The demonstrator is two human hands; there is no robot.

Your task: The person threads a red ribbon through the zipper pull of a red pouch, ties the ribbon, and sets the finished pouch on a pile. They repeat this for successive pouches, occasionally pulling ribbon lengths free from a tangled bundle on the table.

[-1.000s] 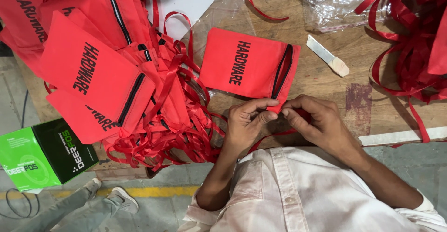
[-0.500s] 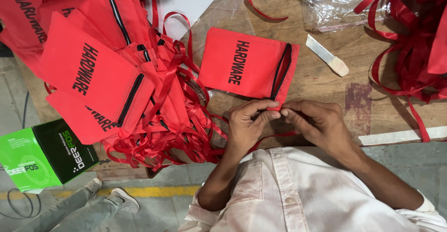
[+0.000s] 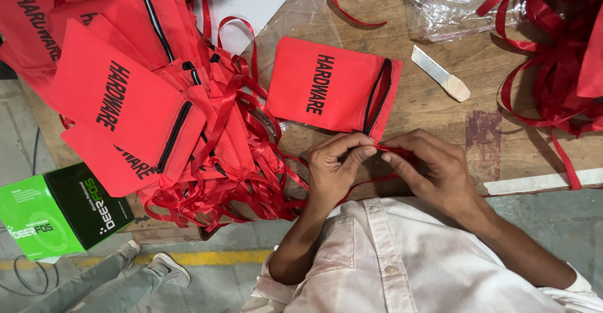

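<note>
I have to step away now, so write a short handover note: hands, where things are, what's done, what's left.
Left hand and right hand meet at the table edge, both pinching a thin red ribbon by their fingertips.
The red zip pouch being worked on lies flat just beyond the hands, ribbon at its zip end.
Done: a pile of ribboned pouches on the left.
Left: loose ribbons heaped on the right; this pouch's ribbon is not yet finished.
</note>
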